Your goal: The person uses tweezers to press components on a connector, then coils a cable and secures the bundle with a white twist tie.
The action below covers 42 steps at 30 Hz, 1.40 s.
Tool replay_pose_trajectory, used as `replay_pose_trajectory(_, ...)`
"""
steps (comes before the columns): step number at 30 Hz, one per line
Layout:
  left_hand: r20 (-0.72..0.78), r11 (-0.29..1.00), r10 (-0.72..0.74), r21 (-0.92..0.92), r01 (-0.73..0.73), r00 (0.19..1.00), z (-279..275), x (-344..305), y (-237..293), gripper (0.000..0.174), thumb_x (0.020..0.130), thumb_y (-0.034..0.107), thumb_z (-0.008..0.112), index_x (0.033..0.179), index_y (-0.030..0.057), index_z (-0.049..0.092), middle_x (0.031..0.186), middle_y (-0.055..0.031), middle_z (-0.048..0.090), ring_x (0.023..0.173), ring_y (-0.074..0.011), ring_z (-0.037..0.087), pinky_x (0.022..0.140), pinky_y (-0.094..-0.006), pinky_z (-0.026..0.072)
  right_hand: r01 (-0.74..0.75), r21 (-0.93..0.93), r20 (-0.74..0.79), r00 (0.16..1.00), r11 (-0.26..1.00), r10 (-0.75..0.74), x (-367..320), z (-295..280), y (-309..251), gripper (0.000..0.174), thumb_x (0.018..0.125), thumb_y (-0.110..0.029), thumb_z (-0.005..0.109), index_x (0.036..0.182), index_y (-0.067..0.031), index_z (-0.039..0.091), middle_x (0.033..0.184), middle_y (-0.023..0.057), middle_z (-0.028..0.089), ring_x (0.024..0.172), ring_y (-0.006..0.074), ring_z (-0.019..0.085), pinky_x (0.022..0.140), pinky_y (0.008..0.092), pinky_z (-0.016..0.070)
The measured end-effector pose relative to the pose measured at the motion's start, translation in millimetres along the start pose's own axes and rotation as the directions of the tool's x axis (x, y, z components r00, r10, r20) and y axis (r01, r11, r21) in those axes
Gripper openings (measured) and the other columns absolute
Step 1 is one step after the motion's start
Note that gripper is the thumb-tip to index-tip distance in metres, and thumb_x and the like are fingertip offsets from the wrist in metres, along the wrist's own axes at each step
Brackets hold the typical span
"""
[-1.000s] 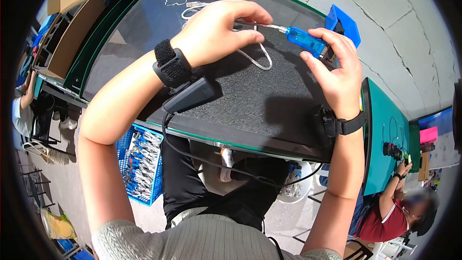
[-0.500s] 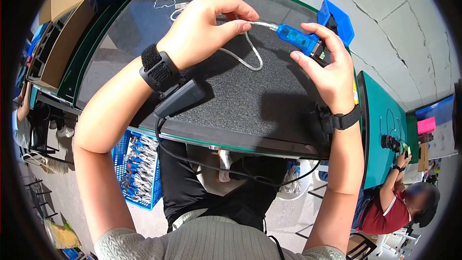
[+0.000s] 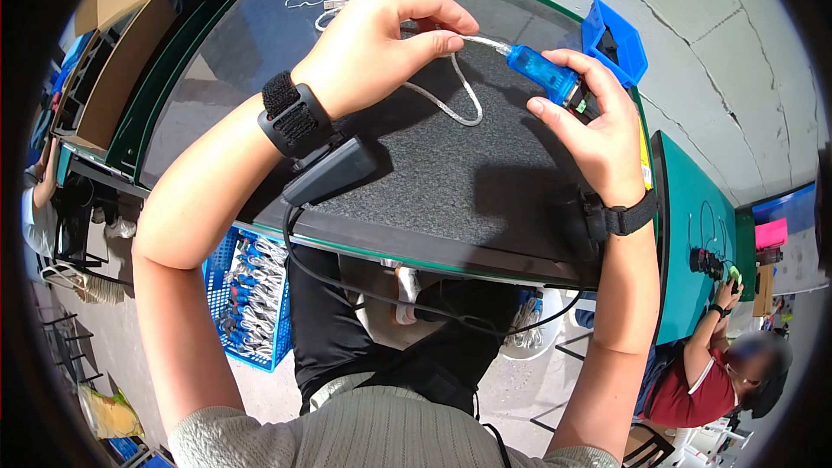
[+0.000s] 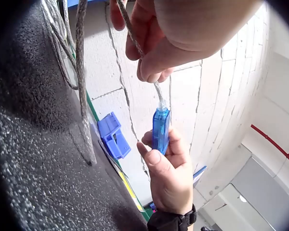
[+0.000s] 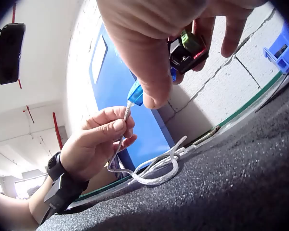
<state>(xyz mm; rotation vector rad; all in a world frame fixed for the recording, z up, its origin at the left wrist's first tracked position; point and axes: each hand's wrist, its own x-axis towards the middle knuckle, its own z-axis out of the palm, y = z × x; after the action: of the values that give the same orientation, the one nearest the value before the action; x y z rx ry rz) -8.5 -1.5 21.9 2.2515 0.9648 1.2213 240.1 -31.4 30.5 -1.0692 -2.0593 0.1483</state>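
My left hand point(image 3: 368, 52) pinches a clear-jacketed braided cable point(image 3: 475, 110) between thumb and fingertips, just short of a translucent blue cable adapter point(image 3: 539, 69). The adapter sits between the thumb and fingers of my right hand point(image 3: 611, 143), held above the table mat. At its far end is a black block with a green part point(image 5: 187, 52), partly hidden by the right hand. From the left hand the cable drops in a loop onto the dark mat, and its metal USB plug point(image 3: 334, 3) lies farther back.
A small blue bin point(image 3: 614, 43) stands at the table's back right corner. Below the front edge, a blue basket point(image 3: 282, 329) holds several bundled cables, and a white tub point(image 3: 548, 329) holds more. Another person point(image 3: 693, 390) works at a green table on the right.
My left thumb and fingers have closed together on the cable, where they were apart a second ago. The adapter in my right hand has tilted slightly more steeply downward.
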Motion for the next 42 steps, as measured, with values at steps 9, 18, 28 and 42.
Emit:
replay_pose_trajectory(9,0.015,1.000,-0.010,-0.021,0.011,1.000,2.8,1.7,-4.0,0.018,0.084,0.011,0.065,0.099,0.0018,0.066,0.095,-0.0057,0.067,0.089,-0.0131,0.062,0.080,-0.0265,0.0487,0.040,0.023,-0.001,0.999,0.999,-0.040,0.3,-1.3,-2.9,0.041,0.066,-0.016,0.075,0.104,-0.0071,0.063,0.096,0.0068,0.064,0.090,0.0231,0.059,0.082,0.0323,0.0448)
replay_pose_trajectory(18,0.040,0.996,-0.075,-0.047,0.077,0.996,2.6,2.0,-7.9,0.018,0.083,0.010,0.065,0.100,0.0022,0.066,0.096,-0.0056,0.066,0.090,-0.0142,0.061,0.082,-0.0274,0.0480,-0.060,0.024,-0.008,0.998,0.998,0.060,-2.0,-1.3,-2.4,0.034,0.071,-0.017,0.074,0.101,-0.0049,0.063,0.092,0.0072,0.066,0.082,0.0184,0.061,0.077,0.0288,0.0469)
replay_pose_trajectory(28,-0.315,0.998,-0.056,-0.052,0.041,0.947,-2.1,5.4,-26.2,0.049,0.091,0.024,0.059,0.132,0.0033,0.042,0.123,-0.0088,0.055,0.108,-0.0167,0.054,0.089,-0.0278,0.0443,-0.345,0.269,-0.022,0.931,0.899,0.364,-0.8,-4.2,6.1,0.033,0.078,-0.020,0.073,0.104,-0.0025,0.062,0.086,-0.0004,0.062,0.078,0.0068,0.055,0.071,0.0209,0.0430)
replay_pose_trajectory(42,-0.147,0.620,-0.218,-0.785,0.020,0.965,-9.1,14.3,-15.4,0.038,0.097,0.015,0.044,0.129,-0.0031,0.040,0.107,-0.0159,0.061,0.094,-0.0189,0.064,0.085,-0.0271,0.0515,-0.465,0.529,0.456,0.861,0.710,0.225,7.0,-8.4,-9.1,0.035,0.086,-0.009,0.063,0.119,-0.0002,0.052,0.095,0.0021,0.060,0.087,0.0069,0.055,0.079,0.0207,0.0439)
